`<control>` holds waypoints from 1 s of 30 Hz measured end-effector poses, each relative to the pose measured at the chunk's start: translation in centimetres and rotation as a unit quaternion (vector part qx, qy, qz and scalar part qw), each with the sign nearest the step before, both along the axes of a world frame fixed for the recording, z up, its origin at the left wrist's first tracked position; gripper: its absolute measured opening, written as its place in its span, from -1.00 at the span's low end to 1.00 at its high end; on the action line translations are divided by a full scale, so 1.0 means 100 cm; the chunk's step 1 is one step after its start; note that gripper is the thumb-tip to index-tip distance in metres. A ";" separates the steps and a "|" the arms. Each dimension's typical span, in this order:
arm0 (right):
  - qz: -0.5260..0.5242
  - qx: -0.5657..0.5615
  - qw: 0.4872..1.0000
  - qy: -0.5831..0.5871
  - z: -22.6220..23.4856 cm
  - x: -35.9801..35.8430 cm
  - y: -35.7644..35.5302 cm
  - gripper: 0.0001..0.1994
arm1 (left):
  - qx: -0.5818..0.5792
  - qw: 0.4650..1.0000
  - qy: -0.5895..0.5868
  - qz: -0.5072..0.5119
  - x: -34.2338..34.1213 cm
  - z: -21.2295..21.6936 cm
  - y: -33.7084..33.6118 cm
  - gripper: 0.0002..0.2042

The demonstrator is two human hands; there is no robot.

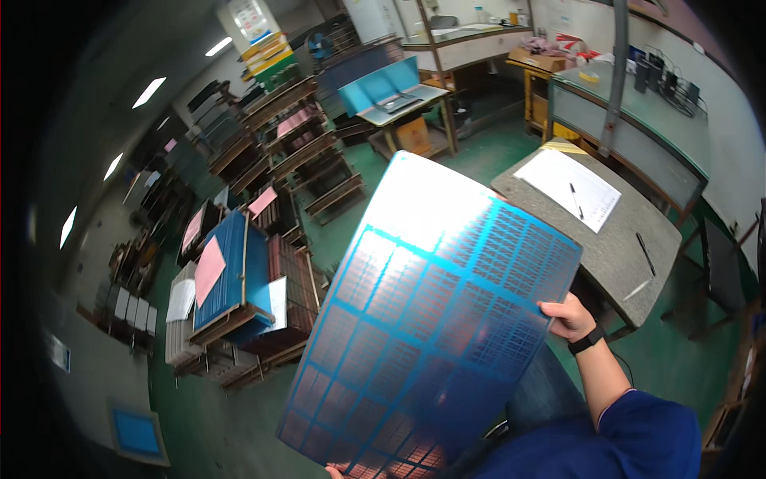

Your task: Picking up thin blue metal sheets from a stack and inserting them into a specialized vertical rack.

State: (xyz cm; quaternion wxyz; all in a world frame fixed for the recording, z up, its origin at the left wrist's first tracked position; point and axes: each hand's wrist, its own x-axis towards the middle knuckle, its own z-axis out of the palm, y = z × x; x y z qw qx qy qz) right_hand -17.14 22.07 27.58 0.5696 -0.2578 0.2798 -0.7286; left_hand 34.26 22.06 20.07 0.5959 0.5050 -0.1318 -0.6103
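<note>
A large blue circuit board panel (383, 319) with a grid of coppery patterns is held up, tilted, in front of me. Light glares off its upper corner. My right hand (568, 317), with a black band at the wrist, grips the panel's right edge, thumb on the face and the other fingers mostly behind it. At the lower left edge only a bit of my left hand (335, 472) shows, closed on the panel's border; the rest is hidden. Right of the panel, a grey table (550, 207) bears a paper sheet (568, 189) and a black pen (576, 201).
Racks of upright blue panels (231, 271) with pink sheets stand on the left. Wooden racks (295, 128) rise behind them. A small table (403, 108) with a blue screen is further back. A glass-topped bench (638, 120), a metal post (617, 80) and a dark chair (718, 259) are at the right.
</note>
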 end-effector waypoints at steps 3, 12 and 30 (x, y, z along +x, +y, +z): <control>0.004 0.027 0.998 0.058 -0.009 0.000 -0.002 -0.50 | 0.045 0.998 -0.019 0.029 -0.036 0.032 0.000 -0.66; 0.051 0.029 0.990 0.126 0.016 0.013 -0.009 -0.44 | 0.137 0.985 -0.075 0.069 -0.033 0.001 0.002 -0.49; -0.204 0.022 0.931 0.303 0.048 0.094 -0.070 -0.66 | -0.014 0.916 0.201 -0.346 -0.189 -0.023 -0.072 -0.78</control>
